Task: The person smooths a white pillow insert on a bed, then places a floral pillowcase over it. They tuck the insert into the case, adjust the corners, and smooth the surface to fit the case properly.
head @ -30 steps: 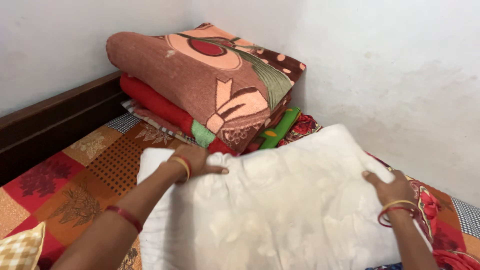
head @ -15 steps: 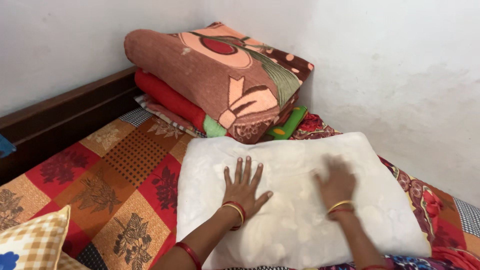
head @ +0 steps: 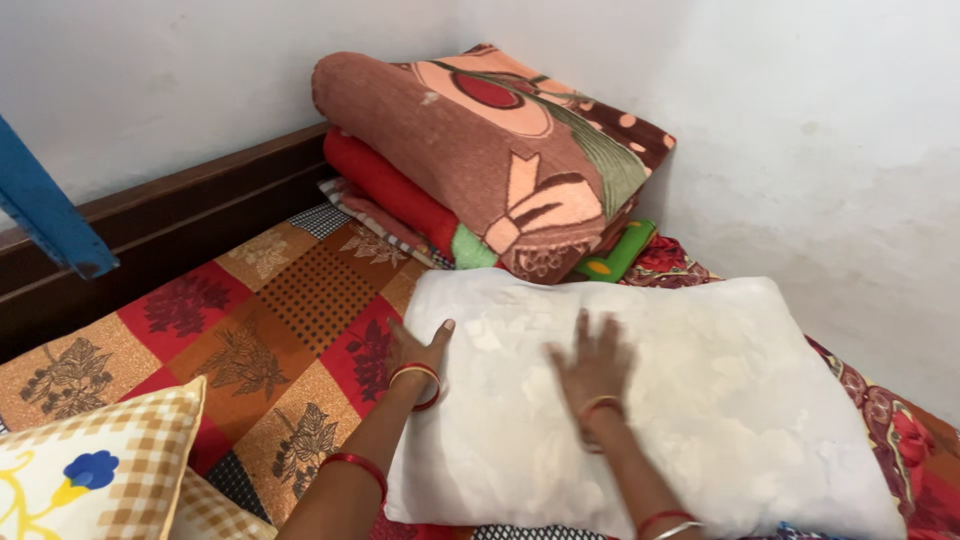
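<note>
White pillow (head: 700, 400) lies flat on the bed (head: 270, 330) under my open, empty hands, left hand (head: 415, 350) at its edge, right hand (head: 592, 365) smoothing.

Both forearms are extended forward from the bottom edge of the view, bare, with bangles worn at each wrist and a red band seen higher on each arm. The left hand (head: 418, 348) is turned on its side, fingers held together and the thumb raised apart. The right hand (head: 592, 362) is laid palm down, fingers spread and blurred.
</note>
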